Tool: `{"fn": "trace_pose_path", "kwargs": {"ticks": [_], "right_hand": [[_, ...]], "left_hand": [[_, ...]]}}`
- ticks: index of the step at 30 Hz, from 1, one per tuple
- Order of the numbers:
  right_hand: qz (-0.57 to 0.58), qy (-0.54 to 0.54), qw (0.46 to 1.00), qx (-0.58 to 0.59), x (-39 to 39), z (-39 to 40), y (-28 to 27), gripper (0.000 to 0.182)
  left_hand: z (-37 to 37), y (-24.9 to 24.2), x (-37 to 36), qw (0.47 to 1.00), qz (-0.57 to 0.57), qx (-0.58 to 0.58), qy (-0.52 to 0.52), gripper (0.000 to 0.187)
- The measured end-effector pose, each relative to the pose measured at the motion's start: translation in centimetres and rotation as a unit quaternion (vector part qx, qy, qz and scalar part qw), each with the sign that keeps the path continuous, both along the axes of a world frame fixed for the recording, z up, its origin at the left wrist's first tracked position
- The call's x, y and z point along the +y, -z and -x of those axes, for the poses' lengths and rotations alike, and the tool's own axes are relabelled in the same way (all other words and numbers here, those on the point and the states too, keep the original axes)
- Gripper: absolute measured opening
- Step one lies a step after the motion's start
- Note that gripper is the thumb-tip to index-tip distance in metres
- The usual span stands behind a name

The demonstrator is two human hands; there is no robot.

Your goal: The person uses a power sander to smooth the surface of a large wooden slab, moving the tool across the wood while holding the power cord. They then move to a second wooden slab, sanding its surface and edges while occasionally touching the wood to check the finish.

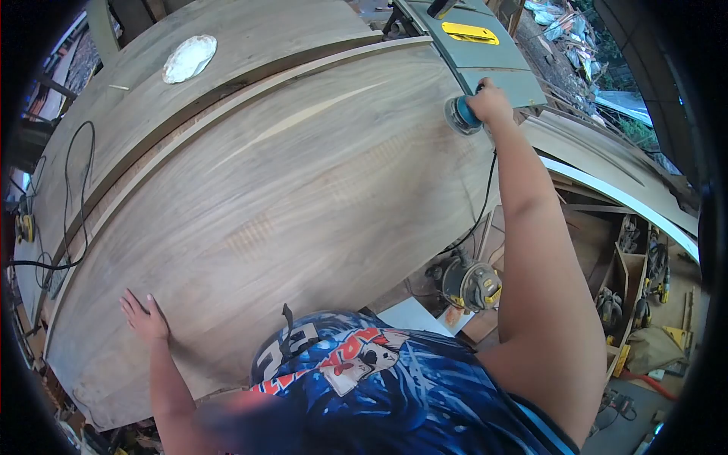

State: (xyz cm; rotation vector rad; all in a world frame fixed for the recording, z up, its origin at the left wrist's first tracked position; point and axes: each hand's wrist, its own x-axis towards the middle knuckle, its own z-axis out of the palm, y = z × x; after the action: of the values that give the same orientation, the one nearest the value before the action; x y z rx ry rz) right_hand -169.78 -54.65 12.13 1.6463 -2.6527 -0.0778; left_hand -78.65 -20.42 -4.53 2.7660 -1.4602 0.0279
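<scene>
A large wooden panel (303,189) with pale and dark grain stretches across the bench in front of me. My right hand (491,102) is wrapped round a teal sander (464,115) at the panel's far right end. The sander's round base appears to rest on the wood, and its black cord (485,199) hangs down past the panel's near edge. On the left part of the panel my left hand (146,320) lies flat with its fingers spread, holding nothing.
Behind the panel lies another thick board (280,34) bearing a white, crumpled round item (189,58). A grey table saw (485,45) with a yellow insert adjoins the far right. A router-like power tool (472,284) sits below the near edge. A cable (87,182) loops at left.
</scene>
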Motion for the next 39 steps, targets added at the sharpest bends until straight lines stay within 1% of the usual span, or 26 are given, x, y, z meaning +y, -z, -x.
{"fn": "trace_pose_path", "kwargs": {"ticks": [2,5,10,13,23,29,31,39], "right_hand": [[-0.003,-0.011,1.0,-0.007,0.3,-0.9,0.0,0.067],[-0.019,-0.001,1.0,-0.008,1.0,-2.0,-0.5,0.067],[-0.012,0.003,1.0,-0.013,2.1,-2.3,-0.7,0.07],[-0.013,0.009,1.0,-0.014,2.8,-2.9,-1.2,0.071],[-0.009,-0.006,1.0,-0.011,2.8,-1.6,0.0,0.071],[-0.013,0.024,1.0,-0.015,3.0,-2.5,-0.6,0.07],[-0.012,0.021,1.0,-0.011,2.9,-2.5,-0.6,0.07],[0.001,0.022,1.0,-0.008,2.6,-1.9,0.2,0.071]], "left_hand": [[0.4,-0.4,-0.2,1.0,-0.002,0.0,-0.002,0.079],[0.3,-0.4,-0.2,1.0,-0.006,-0.003,-0.002,0.078],[0.7,-1.0,-0.4,1.0,-0.018,-0.005,-0.005,0.079],[0.2,-0.3,-0.3,1.0,-0.012,-0.007,0.002,0.079],[-0.2,-0.1,-0.6,1.0,-0.017,-0.006,-0.002,0.079],[0.0,-0.3,-0.5,1.0,-0.02,-0.008,-0.005,0.08],[0.4,-0.8,-0.6,1.0,-0.024,-0.004,-0.008,0.08],[-0.2,-0.1,-0.5,1.0,-0.021,-0.012,-0.002,0.08]]}}
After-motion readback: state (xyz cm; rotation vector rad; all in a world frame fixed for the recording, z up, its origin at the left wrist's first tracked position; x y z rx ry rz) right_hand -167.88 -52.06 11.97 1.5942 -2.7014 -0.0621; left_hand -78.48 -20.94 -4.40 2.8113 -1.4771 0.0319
